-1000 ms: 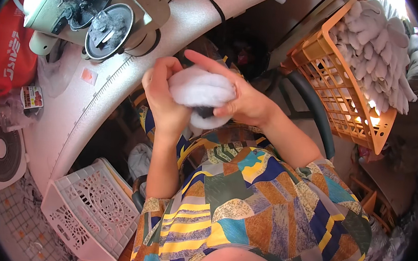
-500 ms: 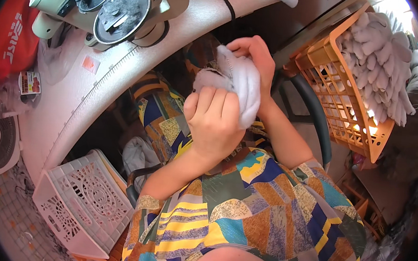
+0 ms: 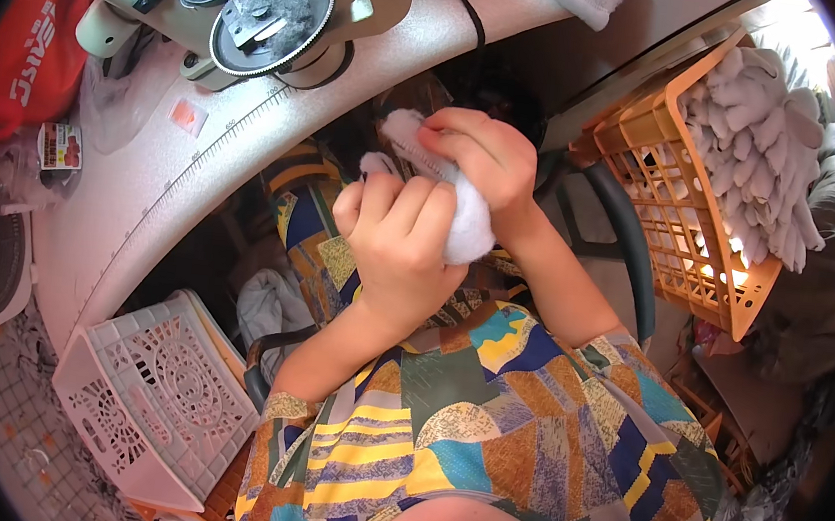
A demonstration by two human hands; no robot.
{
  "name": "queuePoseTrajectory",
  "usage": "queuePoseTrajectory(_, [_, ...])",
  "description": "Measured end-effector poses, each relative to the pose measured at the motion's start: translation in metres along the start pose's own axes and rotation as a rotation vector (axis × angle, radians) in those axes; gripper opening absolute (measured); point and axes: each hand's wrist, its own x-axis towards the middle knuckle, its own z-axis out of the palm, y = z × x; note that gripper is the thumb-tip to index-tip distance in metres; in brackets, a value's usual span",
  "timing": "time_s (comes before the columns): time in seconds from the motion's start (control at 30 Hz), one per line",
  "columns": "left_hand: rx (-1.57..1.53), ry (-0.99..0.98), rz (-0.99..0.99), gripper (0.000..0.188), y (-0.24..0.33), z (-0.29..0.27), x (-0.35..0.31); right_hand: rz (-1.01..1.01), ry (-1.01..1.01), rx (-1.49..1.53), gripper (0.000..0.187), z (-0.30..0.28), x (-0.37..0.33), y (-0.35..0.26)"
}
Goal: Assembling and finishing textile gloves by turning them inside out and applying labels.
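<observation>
A white, fleecy fabric piece [image 3: 471,228] with a stitched edge is bunched between my hands above my lap, apart from the table. My left hand [image 3: 395,233] is closed round its near left part, knuckles up. At the far end, the fingers and thumb of my right hand [image 3: 487,162] pinch the edge beside the seam. A small bit of the cloth pokes out beyond my left knuckles. The underside of the piece is hidden by my hands.
A white table [image 3: 144,174] curves along the left, bearing a machine with a lint-covered round disc [image 3: 271,23]. An orange basket [image 3: 670,94] heaped with white fabric pieces [image 3: 751,142] stands right, beside a black chair arm [image 3: 632,221]. A pale plastic basket [image 3: 163,397] sits lower left.
Both hands have shifted slightly left with the fabric piece. My right hand has come down from behind its far end and now pinches the edge by the seam. The view has shifted slightly.
</observation>
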Motion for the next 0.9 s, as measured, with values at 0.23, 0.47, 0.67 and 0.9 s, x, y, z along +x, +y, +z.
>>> queuePoseTrajectory(0.23, [-0.135, -0.014, -0.010, 0.032, -0.013, -0.004, 0.001, 0.164, -0.117, 0.146, 0.021, -0.005, -0.005, 0.006])
queuePoseTrajectory(0.47, [-0.483, -0.148, -0.384, 0.042, -0.068, 0.018, -0.002, 0.994, -0.396, 1.434, 0.095, -0.018, 0.003, -0.032])
queuePoseTrajectory(0.67, [-0.403, -0.304, -0.311, 0.040, -0.072, 0.011, -0.002, 1.101, -0.351, 1.648, 0.101, -0.019, 0.000, -0.029])
queuePoseTrajectory(0.9, [0.237, 0.035, 0.113, 0.017, -0.003, 0.005, -0.006, 0.613, -0.026, 0.164, 0.052, -0.003, -0.011, -0.007])
